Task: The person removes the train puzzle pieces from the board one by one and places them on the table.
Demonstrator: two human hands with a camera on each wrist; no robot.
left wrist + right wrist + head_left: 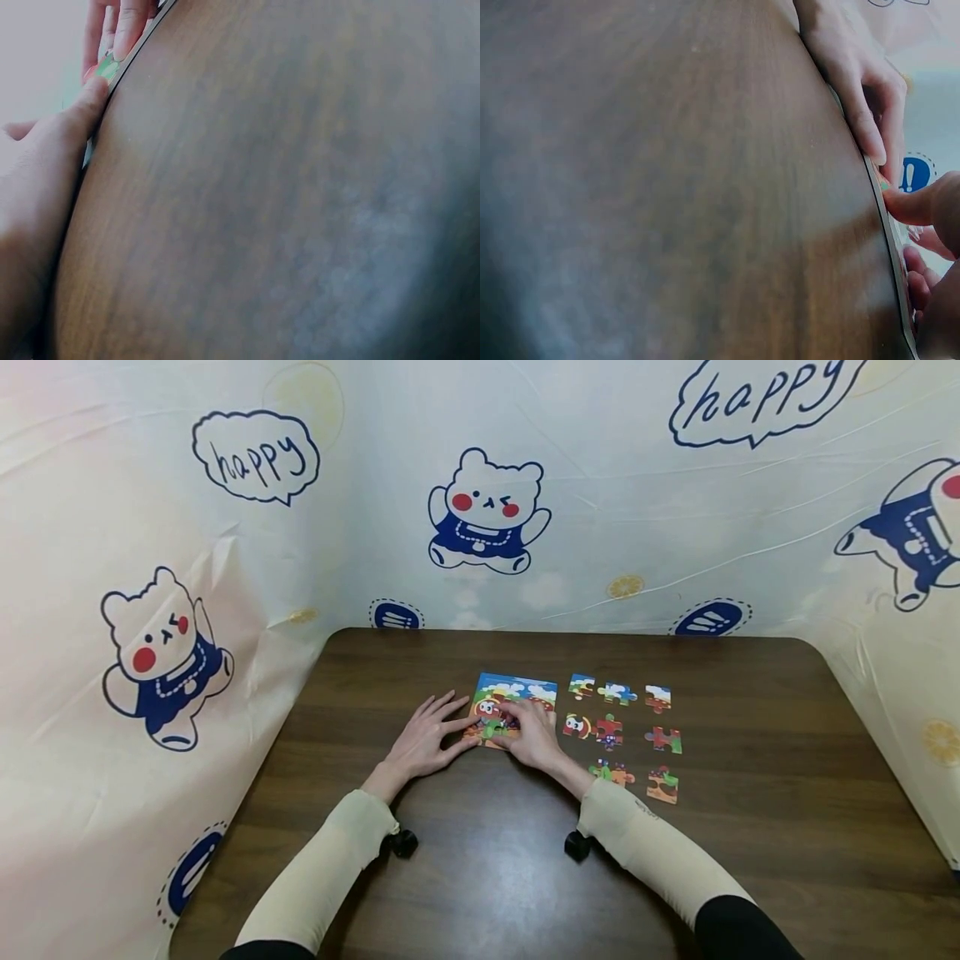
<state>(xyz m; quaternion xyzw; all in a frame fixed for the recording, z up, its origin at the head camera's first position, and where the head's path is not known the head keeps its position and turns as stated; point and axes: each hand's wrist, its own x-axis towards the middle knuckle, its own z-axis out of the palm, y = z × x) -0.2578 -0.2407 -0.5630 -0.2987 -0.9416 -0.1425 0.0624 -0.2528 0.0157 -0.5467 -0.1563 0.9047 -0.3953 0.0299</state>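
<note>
A colourful jigsaw puzzle [517, 684] with blue sky, clouds and a red cartoon figure lies flat on the table. My left hand [426, 739] rests at its left side, fingers spread and fairly straight, index finger and thumb reaching its edge. Over the puzzle's lower part, my right hand [536, 737] bends its thumb and fingers round a green-patterned puzzle piece [492, 727], largely covered by the hand. In the left wrist view, a green bit of puzzle [109, 68] shows between the left thumb and the right fingers. The right wrist view has the right thumb [909, 204] pressing at the puzzle.
Several loose puzzle pieces [609, 732] lie in rough rows right of the puzzle, the lowest ones close to my right forearm. The brown wooden table [487, 860] has rounded far corners, and a printed cloth [360, 527] hangs behind and beside it.
</note>
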